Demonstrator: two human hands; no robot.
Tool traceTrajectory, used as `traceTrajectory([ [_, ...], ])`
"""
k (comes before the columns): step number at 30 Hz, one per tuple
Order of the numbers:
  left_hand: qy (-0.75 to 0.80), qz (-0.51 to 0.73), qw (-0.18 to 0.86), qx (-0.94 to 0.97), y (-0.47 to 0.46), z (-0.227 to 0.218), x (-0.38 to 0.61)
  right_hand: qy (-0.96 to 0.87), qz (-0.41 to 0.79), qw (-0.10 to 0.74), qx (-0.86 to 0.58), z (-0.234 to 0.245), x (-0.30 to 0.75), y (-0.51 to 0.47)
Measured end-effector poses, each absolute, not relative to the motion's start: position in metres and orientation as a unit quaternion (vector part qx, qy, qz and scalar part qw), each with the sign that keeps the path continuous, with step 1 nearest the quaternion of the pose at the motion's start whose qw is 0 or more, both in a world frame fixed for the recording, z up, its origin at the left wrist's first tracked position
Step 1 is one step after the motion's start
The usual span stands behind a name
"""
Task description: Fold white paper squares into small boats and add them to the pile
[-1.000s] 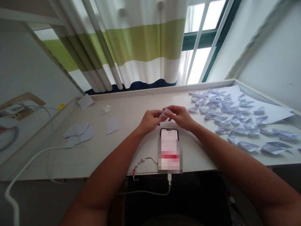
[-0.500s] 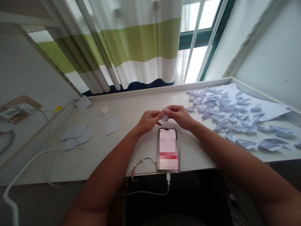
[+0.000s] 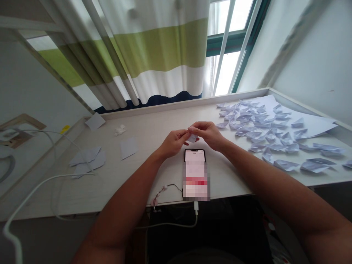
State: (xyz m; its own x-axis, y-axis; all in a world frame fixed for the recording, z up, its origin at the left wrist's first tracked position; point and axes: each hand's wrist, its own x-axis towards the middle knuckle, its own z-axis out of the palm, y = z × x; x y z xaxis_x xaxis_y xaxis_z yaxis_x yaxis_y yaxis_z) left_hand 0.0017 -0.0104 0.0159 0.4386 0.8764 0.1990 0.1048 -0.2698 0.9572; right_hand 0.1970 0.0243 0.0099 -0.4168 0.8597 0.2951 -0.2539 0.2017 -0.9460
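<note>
A small folded piece of white paper (image 3: 192, 138) is pinched between my two hands, above the table behind the phone. My left hand (image 3: 173, 142) grips its left side with thumb and fingers closed. From the right, my right hand (image 3: 208, 133) holds the upper edge, thumb and index finger pressed together close to my left fingertips. The fingers cover part of the paper, so its full shape is hidden. Just nearer to me lies a phone (image 3: 194, 157) with its screen lit, partly blurred out.
Several folded paper boats (image 3: 255, 119) crowd the table's right side, some on large white sheets (image 3: 316, 123). Flat paper squares (image 3: 128, 148), a stack of paper (image 3: 88, 159) and a crumpled scrap (image 3: 120, 130) lie left. A white cable (image 3: 41, 187) crosses the left side; another plugs into the phone.
The folded paper has tilted slightly between my fingers, and my right fingers have shifted a little along its upper edge. The whole view has moved slightly.
</note>
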Motion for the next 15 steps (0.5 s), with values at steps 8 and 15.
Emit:
traceTrajectory([
  [8,0.397,0.43,0.466,0.663,-0.0099,0.0155,0.0051,-0.639,0.51,0.511,-0.268,0.0063,0.1957,0.0275],
  [15,0.446,0.502,0.417,0.612,-0.0031,0.0117,0.0011,-0.649,0.477,0.503,-0.314,0.0033,0.191,0.0272],
])
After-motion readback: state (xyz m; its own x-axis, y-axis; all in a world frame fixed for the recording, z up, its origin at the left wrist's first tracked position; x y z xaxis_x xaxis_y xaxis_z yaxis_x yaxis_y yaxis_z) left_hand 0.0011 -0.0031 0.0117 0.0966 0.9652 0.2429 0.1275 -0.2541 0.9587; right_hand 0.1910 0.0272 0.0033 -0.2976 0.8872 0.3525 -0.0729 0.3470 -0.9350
